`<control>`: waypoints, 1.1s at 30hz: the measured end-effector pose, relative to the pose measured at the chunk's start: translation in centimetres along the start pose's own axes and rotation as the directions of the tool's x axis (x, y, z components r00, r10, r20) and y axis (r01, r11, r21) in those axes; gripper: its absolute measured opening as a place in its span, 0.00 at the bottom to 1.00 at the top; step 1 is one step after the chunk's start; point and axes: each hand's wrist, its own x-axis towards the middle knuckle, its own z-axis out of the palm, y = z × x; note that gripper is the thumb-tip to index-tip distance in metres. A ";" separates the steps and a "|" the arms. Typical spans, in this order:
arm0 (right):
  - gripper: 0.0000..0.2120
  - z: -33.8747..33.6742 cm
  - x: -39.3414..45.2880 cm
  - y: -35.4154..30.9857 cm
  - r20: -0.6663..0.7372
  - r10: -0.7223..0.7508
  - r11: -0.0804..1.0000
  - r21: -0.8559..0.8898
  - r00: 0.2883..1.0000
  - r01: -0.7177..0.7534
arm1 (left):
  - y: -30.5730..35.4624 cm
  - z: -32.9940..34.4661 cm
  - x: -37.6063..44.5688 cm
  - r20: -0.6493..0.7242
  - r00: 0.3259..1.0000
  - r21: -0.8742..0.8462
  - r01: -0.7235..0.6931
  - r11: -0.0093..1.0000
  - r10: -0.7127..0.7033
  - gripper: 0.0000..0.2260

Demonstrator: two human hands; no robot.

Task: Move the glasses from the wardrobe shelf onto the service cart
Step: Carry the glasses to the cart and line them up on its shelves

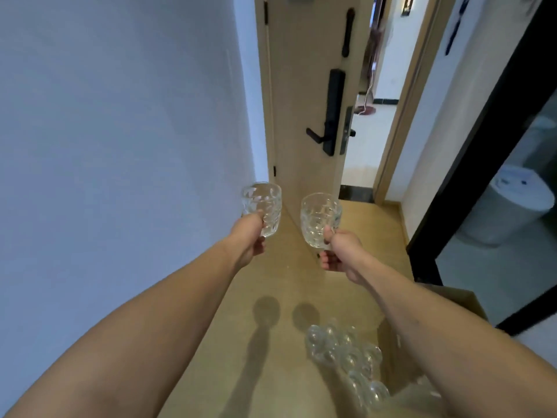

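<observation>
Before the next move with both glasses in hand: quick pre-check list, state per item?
1. Left hand grip on left glass: closed around it, ok.
2. Right hand grip on right glass: thumb on the side, fingers under, ok.
3. Both glasses upright and apart, not touching: ok.
4. Path ahead: door stands open, wooden floor in front looks bare: ok.
5. Cluster of glasses low near the cardboard box, under the right arm: knock risk, not ok.
6. Service cart location: not in view, cannot tell.
</observation>
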 end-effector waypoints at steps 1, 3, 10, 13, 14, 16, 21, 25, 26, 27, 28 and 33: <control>0.14 0.4 0.0 -1.9 0.025 -0.037 0.999 -0.001 0.999 0.037 | 1.7 -0.7 -0.6 -0.031 0.999 -0.010 -0.043 0.999 0.043 0.10; 0.14 1.0 -0.1 -5.0 0.083 -0.109 0.994 -0.011 0.991 0.110 | 4.2 -2.2 -1.8 -0.087 0.992 -0.028 -0.093 0.995 0.091 0.11; 0.15 5.0 -1.6 -12.8 0.304 -0.276 0.959 0.020 0.912 0.284 | 9.4 -7.7 -7.8 -0.310 0.936 -0.120 -0.214 0.969 0.169 0.09; 0.16 7.3 -2.9 -14.7 0.432 -0.304 0.943 0.008 0.849 0.333 | 9.7 -10.1 -11.4 -0.430 0.883 -0.163 -0.282 0.945 0.189 0.09; 0.16 8.0 -3.2 -15.0 0.460 -0.309 0.939 0.008 0.832 0.344 | 9.7 -10.7 -12.4 -0.461 0.867 -0.169 -0.294 0.941 0.189 0.09; 0.15 10.0 -4.5 -15.3 0.530 -0.316 0.932 0.017 0.787 0.363 | 9.3 -12.4 -14.9 -0.539 0.823 -0.173 -0.317 0.933 0.180 0.10; 0.16 15.4 -8.9 -14.5 0.690 -0.288 0.921 0.010 0.664 0.390 | 6.3 -16.6 -21.6 -0.688 0.714 -0.201 -0.359 0.911 0.129 0.09; 0.16 19.6 -13.8 -13.0 0.789 -0.242 0.913 -0.012 0.565 0.408 | 2.7 -19.9 -27.7 -0.784 0.616 -0.217 -0.378 0.900 0.070 0.07; 0.16 20.6 -15.3 -12.5 0.811 -0.232 0.910 -0.014 0.537 0.415 | 1.8 -20.6 -29.2 -0.804 0.591 -0.223 -0.387 0.895 0.055 0.07; 0.16 21.6 -16.9 -12.0 0.831 -0.221 0.907 -0.017 0.510 0.420 | 0.8 -21.3 -30.9 -0.823 0.567 -0.226 -0.392 0.892 0.041 0.07; 0.16 22.5 -18.5 -11.4 0.849 -0.209 0.904 -0.022 0.485 0.427 | -0.1 -22.0 -32.5 -0.839 0.544 -0.229 -0.393 0.891 0.024 0.07; 0.16 27.2 -28.0 -7.6 0.925 -0.152 0.888 -0.027 0.349 0.460 | -5.3 -26.2 -42.0 -0.911 0.408 -0.228 -0.404 0.886 -0.049 0.10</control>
